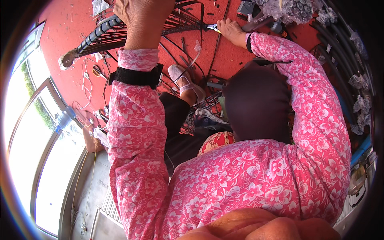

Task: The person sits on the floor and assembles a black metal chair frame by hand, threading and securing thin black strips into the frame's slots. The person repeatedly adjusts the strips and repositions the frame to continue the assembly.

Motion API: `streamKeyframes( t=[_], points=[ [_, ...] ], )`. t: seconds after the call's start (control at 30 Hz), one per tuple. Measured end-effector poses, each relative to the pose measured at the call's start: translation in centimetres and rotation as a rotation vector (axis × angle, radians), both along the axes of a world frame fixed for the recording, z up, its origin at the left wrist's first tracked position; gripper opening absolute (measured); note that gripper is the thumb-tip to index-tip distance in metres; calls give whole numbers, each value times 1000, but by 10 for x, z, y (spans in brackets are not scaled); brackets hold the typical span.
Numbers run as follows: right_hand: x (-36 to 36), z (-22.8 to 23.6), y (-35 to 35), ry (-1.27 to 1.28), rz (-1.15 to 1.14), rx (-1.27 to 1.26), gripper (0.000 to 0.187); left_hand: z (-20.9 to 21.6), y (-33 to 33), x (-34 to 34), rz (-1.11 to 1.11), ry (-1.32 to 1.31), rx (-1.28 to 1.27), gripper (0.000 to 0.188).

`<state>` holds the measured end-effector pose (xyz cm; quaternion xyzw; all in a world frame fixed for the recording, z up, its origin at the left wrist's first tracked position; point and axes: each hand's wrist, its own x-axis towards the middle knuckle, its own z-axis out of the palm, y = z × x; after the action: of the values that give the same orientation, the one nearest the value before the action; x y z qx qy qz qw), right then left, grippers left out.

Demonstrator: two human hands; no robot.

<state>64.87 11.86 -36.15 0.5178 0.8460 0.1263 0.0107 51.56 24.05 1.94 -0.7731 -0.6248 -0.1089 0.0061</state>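
At the top of the view, my left hand point(145, 14) is over a frame strung with many dark strips point(176, 25); the upper edge cuts off its fingers, so its grip is hidden. A curved leg point(98, 34) of this frame, wound in grey and dark strip, ends in a round foot point(68, 60). To the right, my right hand point(232, 30) is closed around small pliers point(212, 27). Their silver jaws point left, at the right end of the dark strips. Loose strips hang below the frame.
Dark offcuts litter the red floor covering point(52, 34). Scissors point(97, 71) lie at the left, near a white cord. A cordless power tool point(248, 10) and clear plastic wrap point(290, 10) are at the upper right. Dark tubes point(338, 52) line the right side. My shoe point(186, 82) is below the frame.
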Motion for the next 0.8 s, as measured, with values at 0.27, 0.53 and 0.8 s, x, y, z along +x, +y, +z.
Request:
streamKeyframes(
  t=[0.27, 0.53, 0.8],
  points=[
    [-4, 26, 6, 93, -63, -318, 26, -1, -10, -3, -14, -67, -15, 54],
    [55, 50, -31, 698, 51, -1076, 60, -5, -11, -9, -45, -52, 14, 54],
    [225, 116, -164, 345, -562, -1016, 76, -11, -13, -14, -120, -101, 75, 50]
  ],
)
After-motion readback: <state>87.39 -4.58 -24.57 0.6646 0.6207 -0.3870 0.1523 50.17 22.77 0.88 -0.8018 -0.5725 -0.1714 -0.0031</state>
